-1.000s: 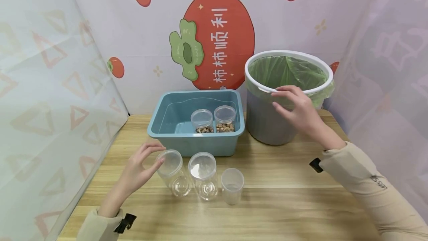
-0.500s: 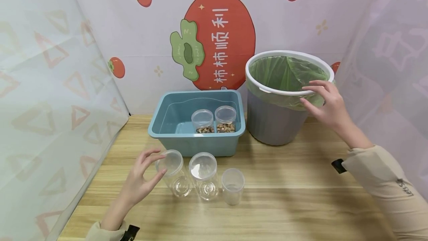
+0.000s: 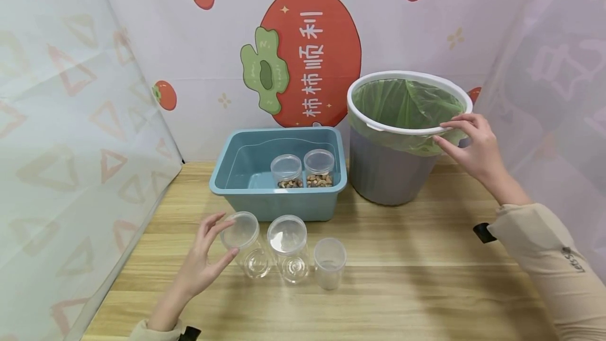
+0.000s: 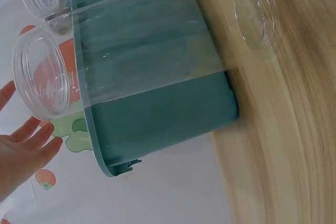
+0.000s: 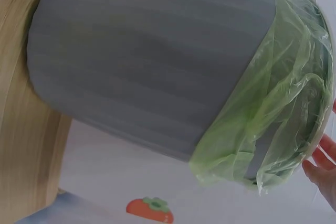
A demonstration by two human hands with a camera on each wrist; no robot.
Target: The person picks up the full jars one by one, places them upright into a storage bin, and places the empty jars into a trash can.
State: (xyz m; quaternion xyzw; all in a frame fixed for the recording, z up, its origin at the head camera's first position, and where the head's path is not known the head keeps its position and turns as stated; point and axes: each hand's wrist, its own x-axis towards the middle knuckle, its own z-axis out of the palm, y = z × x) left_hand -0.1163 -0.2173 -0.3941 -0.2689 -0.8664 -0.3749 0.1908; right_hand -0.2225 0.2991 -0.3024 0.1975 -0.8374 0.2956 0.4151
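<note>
I see the right hand [image 3: 473,143] has moved along the bin [image 3: 393,172] to the rim's right side, fingers curled on the green bag; the left hand [image 3: 203,264] stays wide beside the left jar [image 3: 246,243] on the table. Fingertip contact is unclear; wrist views crop both hands.

The person wears beige long sleeves; the right sleeve [image 3: 544,246] bears small dark lettering (too small to read), and a black clip-like strap [image 3: 482,231] sits at each wrist.
</note>
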